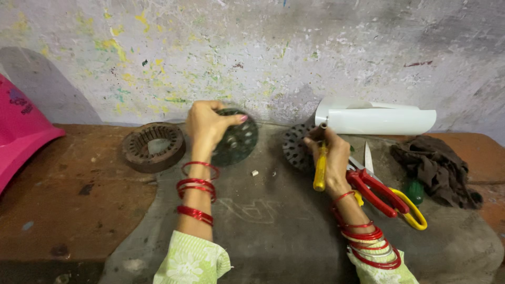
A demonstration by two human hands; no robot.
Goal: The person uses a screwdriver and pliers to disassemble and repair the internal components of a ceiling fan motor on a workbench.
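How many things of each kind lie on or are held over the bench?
Perforated discs: 2
Slotted metal ring: 1
Screwdriver: 1
Scissors: 2
White roll: 1
Brown rag: 1
Total: 8

On your counter (273,231), a rusty ring-shaped metal core (153,146) with slotted inner teeth is lying flat at the far left, well apart from the other things. A pink plastic object (21,131) is jutting in at the left edge. A rolled white sheet (379,120) is resting against the paint-flecked wall (252,47). Two pairs of scissors, one red-handled (376,190) and one yellow-handled (410,210), are lying crossed, just beside a dark brown rag (436,168) and a green-handled tool (415,190).
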